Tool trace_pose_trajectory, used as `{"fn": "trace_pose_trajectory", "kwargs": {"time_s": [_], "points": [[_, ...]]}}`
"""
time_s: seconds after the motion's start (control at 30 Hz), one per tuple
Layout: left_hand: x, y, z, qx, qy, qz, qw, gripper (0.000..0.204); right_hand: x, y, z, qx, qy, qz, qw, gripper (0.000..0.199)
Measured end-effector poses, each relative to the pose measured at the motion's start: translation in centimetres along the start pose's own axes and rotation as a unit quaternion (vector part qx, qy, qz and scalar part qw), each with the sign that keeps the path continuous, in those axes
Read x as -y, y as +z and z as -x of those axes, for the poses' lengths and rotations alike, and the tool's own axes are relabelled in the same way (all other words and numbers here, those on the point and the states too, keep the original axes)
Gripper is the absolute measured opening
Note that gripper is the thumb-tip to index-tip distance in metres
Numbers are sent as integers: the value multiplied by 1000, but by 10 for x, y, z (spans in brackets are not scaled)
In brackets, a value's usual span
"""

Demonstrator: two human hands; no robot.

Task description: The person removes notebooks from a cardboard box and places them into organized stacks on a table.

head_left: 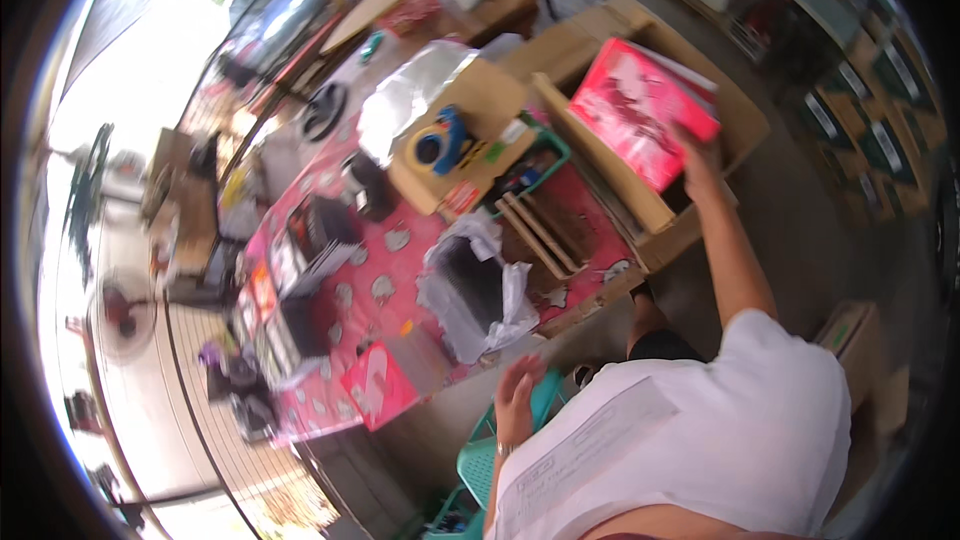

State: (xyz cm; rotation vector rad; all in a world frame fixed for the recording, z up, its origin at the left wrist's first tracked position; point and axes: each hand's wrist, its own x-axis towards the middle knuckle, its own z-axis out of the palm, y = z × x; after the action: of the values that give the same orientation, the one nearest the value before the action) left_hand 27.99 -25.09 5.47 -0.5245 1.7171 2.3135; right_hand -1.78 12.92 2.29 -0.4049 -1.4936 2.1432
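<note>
My right hand (697,158) reaches out over an open cardboard box (650,212) at the right end of the table. Its fingers grip the near edge of a flat, rectangular pink-red packet (630,105), which has a darker printed picture on top and pale edges at its far side. The packet lies tilted across the mouth of the box, and whatever lies under it is hidden. My left hand (517,395) hangs beside the table's front edge, above a green plastic stool (482,470). Slightly blurred, it holds nothing and its fingers are loosely apart.
On the pink patterned table cover (395,285) stand a bin lined with a white bag (470,285), a tape dispenser (440,145) on cardboard, a green basket (545,165) and a red-and-white packet (380,385). Stacked cartons (880,130) line the right side.
</note>
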Motion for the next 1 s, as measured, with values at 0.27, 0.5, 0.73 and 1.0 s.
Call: {"fn": "trace_pose_trajectory", "kwargs": {"time_s": [0.27,0.5,0.73,1.0], "points": [[-96,83,-24,266,275,84,920,117,100,43,213,226,170,-230,931,50],[-91,-12,93,141,291,353,878,70,120,122,383,544,-115,-33,831,86],[-67,-142,181,25,423,396,815,71,123,190,494,675,-174,-67,714,92],[-88,-204,208,-471,501,-70,723,56,58,196,484,593,509,-5,624,51]]}}
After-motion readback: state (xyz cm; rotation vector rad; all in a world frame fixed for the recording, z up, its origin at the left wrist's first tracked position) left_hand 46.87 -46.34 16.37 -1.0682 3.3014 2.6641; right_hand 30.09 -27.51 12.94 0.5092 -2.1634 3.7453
